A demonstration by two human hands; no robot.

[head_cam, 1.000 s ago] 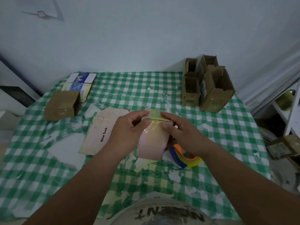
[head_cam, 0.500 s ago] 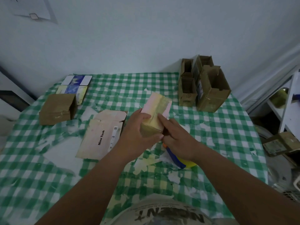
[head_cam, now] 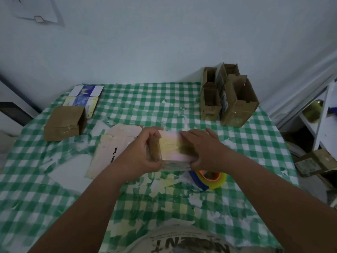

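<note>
Box (head_cam: 175, 148): pink, small, lying lengthwise between the two hands, held just above the table (head_cam: 145, 103). A glossy yellowish strip runs across its top face. Its left end panel is brown and faces the left hand.

Left hand (head_cam: 144, 154): clamped on the box's left end, fingers over the far top edge, thumb at the near lower edge.

Right hand (head_cam: 206, 150): clamped on the box's right end, fingers spread across the top face, thumb tucked under the near edge. The right end of the box is hidden beneath this hand.

The hands are apart, with the box's middle exposed between them.

Tape roll (head_cam: 209, 179): on the table just below the right hand, partly hidden by it.

Flat carton (head_cam: 111, 152): lying on the table just left of the left hand, partly under the wrist.

Brown box (head_cam: 63, 123): far left, well apart from the hands. Cards (head_cam: 83, 99) lie beyond it.

Open cartons (head_cam: 235, 101): standing upright at the far right of the table.
</note>
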